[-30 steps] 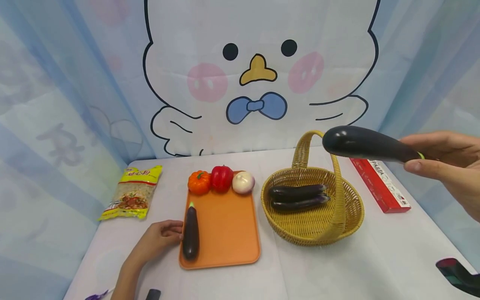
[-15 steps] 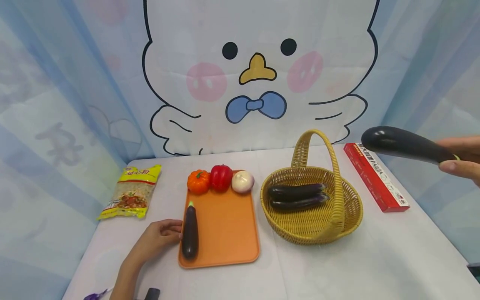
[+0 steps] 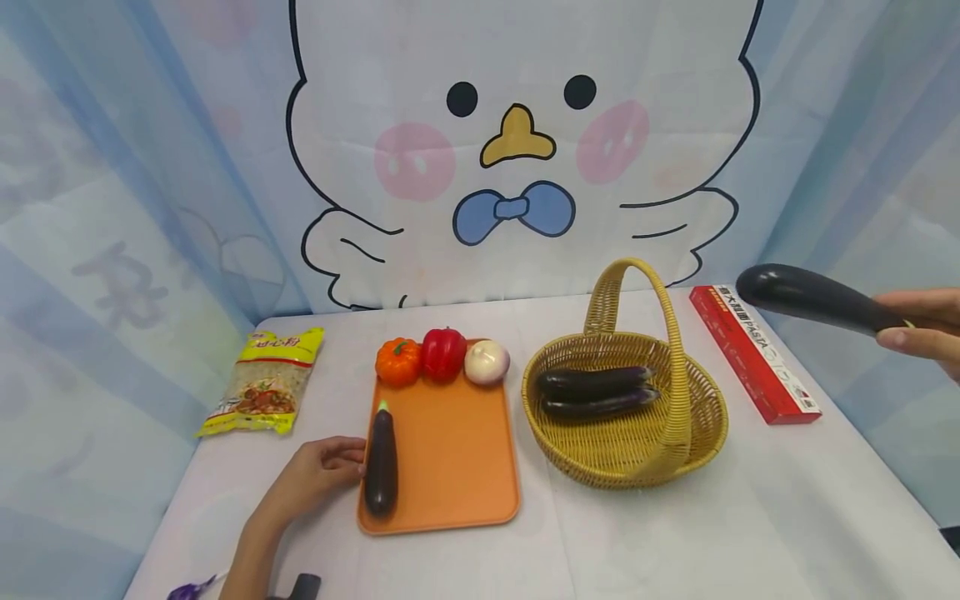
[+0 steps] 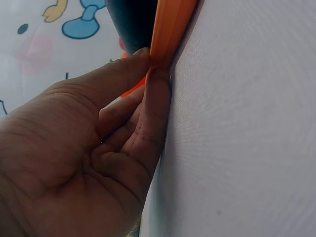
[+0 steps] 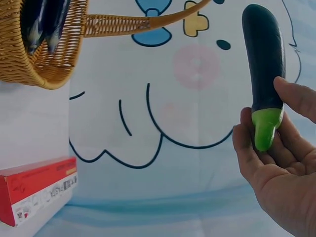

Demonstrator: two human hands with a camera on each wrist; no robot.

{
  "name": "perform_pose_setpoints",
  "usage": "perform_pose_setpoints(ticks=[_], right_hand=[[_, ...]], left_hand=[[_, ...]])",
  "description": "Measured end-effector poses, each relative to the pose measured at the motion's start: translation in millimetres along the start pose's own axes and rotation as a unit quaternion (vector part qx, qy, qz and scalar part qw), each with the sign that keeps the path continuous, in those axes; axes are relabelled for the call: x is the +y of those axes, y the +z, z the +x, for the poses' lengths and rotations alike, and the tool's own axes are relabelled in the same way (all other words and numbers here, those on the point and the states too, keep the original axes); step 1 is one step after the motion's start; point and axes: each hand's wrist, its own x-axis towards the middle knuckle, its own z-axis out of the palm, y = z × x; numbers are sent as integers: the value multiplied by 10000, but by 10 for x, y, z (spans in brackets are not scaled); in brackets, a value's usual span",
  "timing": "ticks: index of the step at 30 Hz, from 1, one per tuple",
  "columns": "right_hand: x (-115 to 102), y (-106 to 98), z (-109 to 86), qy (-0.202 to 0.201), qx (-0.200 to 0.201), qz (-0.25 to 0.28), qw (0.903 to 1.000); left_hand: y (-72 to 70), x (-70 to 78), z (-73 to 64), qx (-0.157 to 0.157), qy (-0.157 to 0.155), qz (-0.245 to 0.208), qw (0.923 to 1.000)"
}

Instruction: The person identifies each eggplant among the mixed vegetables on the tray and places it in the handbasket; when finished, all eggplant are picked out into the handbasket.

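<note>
My right hand (image 3: 926,329) holds a dark eggplant (image 3: 817,296) by its stem end, up in the air right of the basket. In the right wrist view the same eggplant (image 5: 264,59) shows a green cap, with thumb and fingers around that end. At the left edge of the orange tray (image 3: 457,467), my left hand (image 3: 318,479) pinches the rim; the left wrist view has thumb above and fingers below the tray's side (image 4: 170,34). Another eggplant (image 3: 382,467) lies lengthwise along the tray's left side. Two more eggplants (image 3: 596,392) lie in the yellow wicker basket (image 3: 615,458).
An orange pumpkin (image 3: 398,364), a red bell pepper (image 3: 444,356) and a white-purple onion-like bulb (image 3: 487,363) line the tray's far edge. A yellow food bag (image 3: 262,382) lies left. A red pasta box (image 3: 753,354) lies right of the basket, whose tall handle (image 3: 677,367) arches up.
The right hand has carried its eggplant rightward, away from over the basket, then slightly lower. The left hand stays at the tray's edge.
</note>
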Motion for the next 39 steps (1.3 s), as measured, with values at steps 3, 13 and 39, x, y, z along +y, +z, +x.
perform_pose_setpoints(ticks=[3,13,39], right_hand=[[3,116,-19,111,-32,-8,9999],[-46,509,13,1904,-439,-1529,9687],[199,1404,655,1729,-2005,-1412,9539]], left_hand=[[-5,-6,9,-8,-35,-18,10000],[15,-18,22,44,-53,-38,10000],[19,-57,31,182,-62,47,9998]])
